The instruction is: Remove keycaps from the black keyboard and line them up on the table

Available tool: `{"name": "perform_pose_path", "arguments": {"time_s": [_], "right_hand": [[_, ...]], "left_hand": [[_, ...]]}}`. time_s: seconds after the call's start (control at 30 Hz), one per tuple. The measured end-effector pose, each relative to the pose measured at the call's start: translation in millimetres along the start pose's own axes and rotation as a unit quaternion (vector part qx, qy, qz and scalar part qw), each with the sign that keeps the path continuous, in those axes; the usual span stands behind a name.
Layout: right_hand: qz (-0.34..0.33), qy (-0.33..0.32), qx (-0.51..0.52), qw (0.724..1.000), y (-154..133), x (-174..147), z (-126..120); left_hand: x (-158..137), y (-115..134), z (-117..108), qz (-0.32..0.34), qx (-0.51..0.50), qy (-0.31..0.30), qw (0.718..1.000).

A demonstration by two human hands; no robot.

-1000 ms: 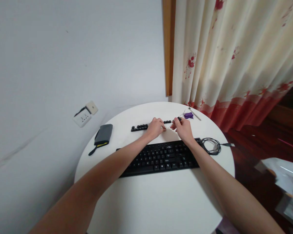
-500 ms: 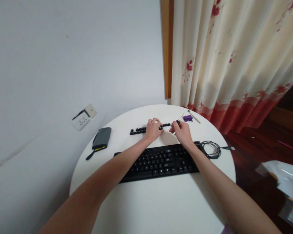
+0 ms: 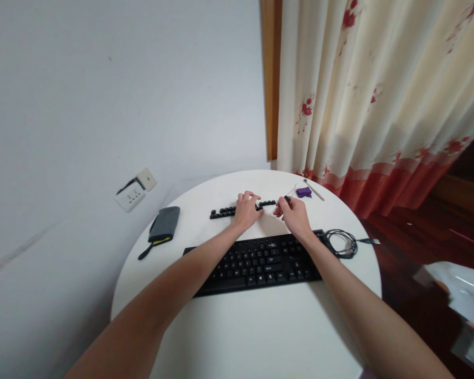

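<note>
Beyond the long black keyboard point(image 3: 260, 266), the left hand point(image 3: 245, 210) curves over small black keycaps point(image 3: 223, 212), grip unclear; the right hand point(image 3: 296, 213) pinches a small black-ended object point(image 3: 287, 199). Keycap handling seems underway, next calling for steadiness.

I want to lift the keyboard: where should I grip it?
The keyboard is probably best gripped by both short ends, from left and right: it lies flat and is long, so this should balance it. Mind the coiled cable by its right end.
</note>
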State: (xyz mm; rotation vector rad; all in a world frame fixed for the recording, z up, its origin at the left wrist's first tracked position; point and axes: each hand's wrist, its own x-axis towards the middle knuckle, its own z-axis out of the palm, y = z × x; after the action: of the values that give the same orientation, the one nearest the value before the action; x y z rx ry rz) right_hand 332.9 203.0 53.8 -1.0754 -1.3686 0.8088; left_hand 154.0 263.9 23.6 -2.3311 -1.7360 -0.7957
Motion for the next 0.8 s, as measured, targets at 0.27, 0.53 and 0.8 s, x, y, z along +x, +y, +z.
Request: {"name": "perform_pose_path", "arguments": {"time_s": [0.27,0.53,0.8], "right_hand": [[0.006,-0.008,0.002,1.0,2.3,1.3,1.7],[0.001,-0.01,0.0,1.0,6.4,2.7,1.0],[0.002,-0.018,-0.002,1.0,2.6,0.4,0.8]], "left_hand": [[-2.1,-1.1,-1.2,0.0,0.01,0.004,1.0],[-1.4,-1.6,-3.8,-0.004,0.021,-0.006,1.0],[-2.7,-0.4,-7.8,-0.011,0.025,-0.02,0.999]]}}
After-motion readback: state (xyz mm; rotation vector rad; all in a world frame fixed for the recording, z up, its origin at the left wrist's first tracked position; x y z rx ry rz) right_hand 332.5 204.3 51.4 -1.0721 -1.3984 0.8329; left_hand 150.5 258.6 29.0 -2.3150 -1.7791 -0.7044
